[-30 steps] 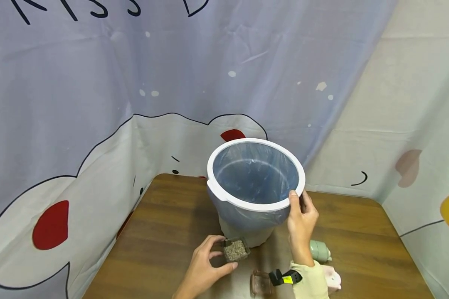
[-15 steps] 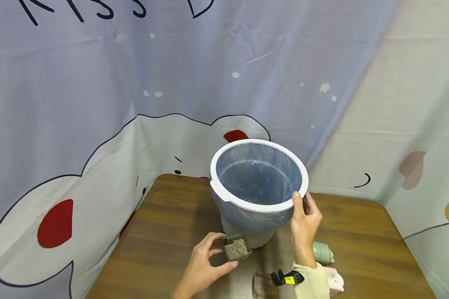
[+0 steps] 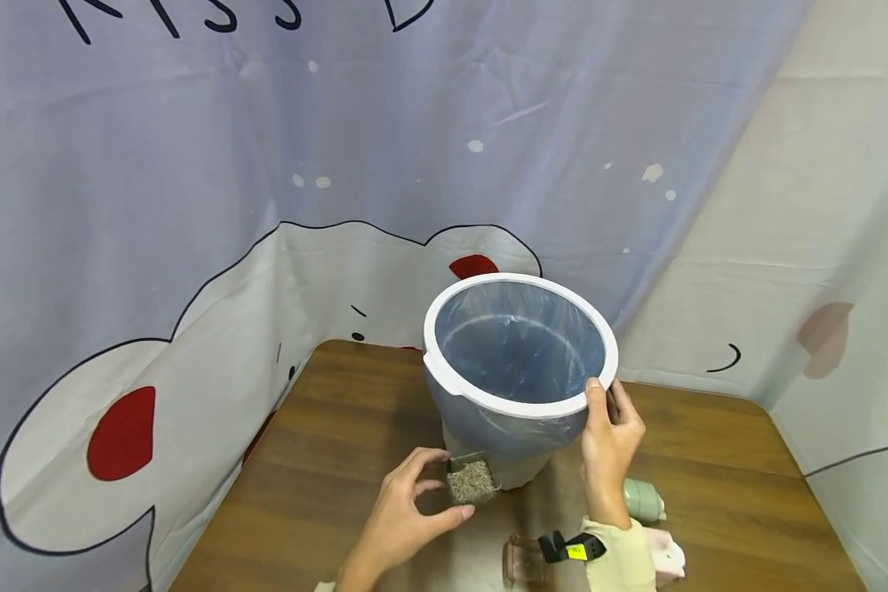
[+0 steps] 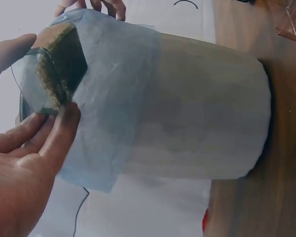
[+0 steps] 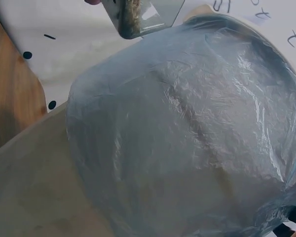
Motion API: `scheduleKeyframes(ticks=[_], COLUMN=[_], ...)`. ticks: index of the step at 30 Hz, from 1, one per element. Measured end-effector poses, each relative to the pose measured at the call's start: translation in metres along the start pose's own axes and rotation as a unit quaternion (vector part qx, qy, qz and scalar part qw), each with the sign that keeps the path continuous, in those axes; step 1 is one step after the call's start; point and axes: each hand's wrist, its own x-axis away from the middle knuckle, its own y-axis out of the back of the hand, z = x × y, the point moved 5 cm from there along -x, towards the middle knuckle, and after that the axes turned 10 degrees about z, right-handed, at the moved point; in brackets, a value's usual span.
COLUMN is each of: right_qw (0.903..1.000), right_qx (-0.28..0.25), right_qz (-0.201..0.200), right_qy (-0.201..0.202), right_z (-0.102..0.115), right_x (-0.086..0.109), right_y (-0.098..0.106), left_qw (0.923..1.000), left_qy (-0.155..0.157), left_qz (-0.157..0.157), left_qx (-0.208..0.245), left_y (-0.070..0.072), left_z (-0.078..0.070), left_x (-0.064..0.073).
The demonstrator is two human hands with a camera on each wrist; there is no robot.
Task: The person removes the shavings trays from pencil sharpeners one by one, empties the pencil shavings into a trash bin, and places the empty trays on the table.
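In the head view my left hand (image 3: 400, 520) holds a small clear square container (image 3: 474, 481) by opposite sides, between thumb and fingers. Greyish-brown granules fill part of it, as the left wrist view of the container (image 4: 71, 64) also shows. It hovers just in front of a trash bin (image 3: 462, 386), below rim level. The bin has a white rim ring and a translucent bluish bag (image 5: 153, 128) folded over its outside. My right hand (image 3: 611, 448) grips the ring at its near right, thumb on top and fingers outside. Inside the bin only the bag lining shows.
On the wooden table (image 3: 326, 436), a brownish clear container (image 3: 524, 561) lies near my right wrist. A green cylindrical object (image 3: 642, 500) and a pink object (image 3: 664, 556) sit right of that forearm. A printed curtain (image 3: 370, 148) hangs behind and along the sides.
The whole scene has shifted slightly right in the head view. The container has risen slightly against the bin in the left hand; the right hand keeps its hold on the rim.
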Motion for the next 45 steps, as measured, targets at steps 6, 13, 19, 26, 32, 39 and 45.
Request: scheduleKeyframes(ticks=[6, 13, 19, 26, 32, 39, 45], right_qw=[1.0, 1.0, 1.0, 0.9999, 0.9999, 0.9999, 0.9999], right_qx=[0.003, 0.006, 0.001, 0.003, 0.003, 0.009, 0.014], right_qz=[0.001, -0.003, 0.006, 0.007, 0.007, 0.001, -0.005], right_qy=[0.002, 0.0, 0.001, 0.007, 0.01, 0.01, 0.007], right_z=[0.002, -0.003, -0.004, 0.0, 0.0, 0.001, 0.002], right_x=[0.0, 0.003, 0.004, 0.002, 0.0, 0.0, 0.001], right_y=[0.002, 0.003, 0.0, -0.004, -0.003, -0.001, -0.001], left_qw=[0.9999, 0.9999, 0.9992, 0.9983, 0.9969, 0.9956, 0.9938], left_qy=[0.008, 0.0, 0.007, -0.047, -0.077, -0.093, -0.111], left_qz=[-0.003, -0.009, -0.022, -0.017, -0.009, 0.0, 0.001], left_qx=[0.006, 0.015, 0.033, 0.029, 0.016, 0.0, -0.006], left_y=[0.0, 0.005, 0.01, 0.013, 0.017, 0.021, 0.023], left_z=[-0.002, -0.008, -0.015, -0.031, -0.066, -0.084, -0.094], left_x=[-0.004, -0.003, -0.006, -0.011, -0.016, -0.024, -0.028])
